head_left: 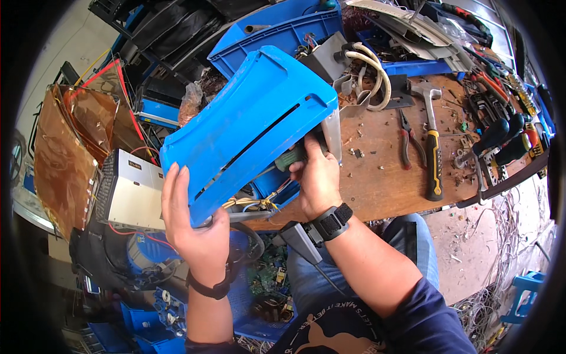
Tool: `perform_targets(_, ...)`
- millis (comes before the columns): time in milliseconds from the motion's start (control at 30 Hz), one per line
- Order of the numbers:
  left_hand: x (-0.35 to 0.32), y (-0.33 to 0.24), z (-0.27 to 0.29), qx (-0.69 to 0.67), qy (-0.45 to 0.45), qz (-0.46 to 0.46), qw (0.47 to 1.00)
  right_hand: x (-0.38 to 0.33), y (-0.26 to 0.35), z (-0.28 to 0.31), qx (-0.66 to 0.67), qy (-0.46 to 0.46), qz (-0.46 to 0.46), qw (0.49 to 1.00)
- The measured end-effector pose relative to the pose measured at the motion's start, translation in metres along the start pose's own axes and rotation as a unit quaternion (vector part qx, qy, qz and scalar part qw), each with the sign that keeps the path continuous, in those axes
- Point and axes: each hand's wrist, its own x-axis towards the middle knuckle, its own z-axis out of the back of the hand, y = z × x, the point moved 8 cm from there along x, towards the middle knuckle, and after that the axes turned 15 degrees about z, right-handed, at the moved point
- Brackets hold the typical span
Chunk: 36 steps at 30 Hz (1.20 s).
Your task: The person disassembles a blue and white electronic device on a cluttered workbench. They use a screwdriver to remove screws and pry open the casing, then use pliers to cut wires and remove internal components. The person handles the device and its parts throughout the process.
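A large blue plastic housing (242,112) with a long slot is tilted up in front of me. My left hand (197,230) grips its lower left end, fingers on the blue face and thumb at the bottom edge. Beneath the housing's right side, my right hand (319,180) is closed around a screwdriver with a green handle (290,158). Its shaft points left into the housing; the tip is hidden. Yellowish and blue wires (250,203) show under the housing's lower edge, between my hands.
Right of the housing, a hammer (433,141) and red-handled pliers (411,141) lie on the wooden bench (377,183). More hand tools (507,138) crowd its right end. Blue crates (277,41) stand behind. A white box-shaped unit (137,186) sits left; a blue basket (236,318) holds circuit boards below.
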Motion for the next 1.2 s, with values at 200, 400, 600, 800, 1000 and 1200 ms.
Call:
perform_targets(200, 0.004, 0.004, -0.004, -0.009, 0.013, 0.006, 1.0, 0.004, -0.004, 0.005, 0.072, 0.048, -0.018, 0.996)
perform_targets(400, 0.004, 0.003, -0.003, 0.012, 0.006, 0.004, 1.0, -0.002, -0.001, 0.007, -0.012, 0.006, -0.024, 1.0)
perform_targets(600, 0.0, 0.005, -0.003, 0.012, -0.001, -0.009, 1.0, -0.004, 0.001, 0.007, 0.008, -0.003, -0.037, 0.999)
perform_targets(800, 0.0, 0.003, -0.002, 0.016, 0.001, -0.007, 1.0, -0.004, 0.003, 0.001, 0.04, 0.011, -0.052, 0.998)
perform_targets(1000, 0.003, 0.008, -0.005, 0.004, 0.004, 0.007, 1.0, 0.0, -0.002, 0.0, 0.013, 0.068, -0.065, 0.995)
perform_targets(1200, 0.013, 0.018, -0.012, 0.017, 0.017, 0.016, 1.0, 0.003, -0.011, -0.003, -0.003, 0.099, -0.082, 0.992)
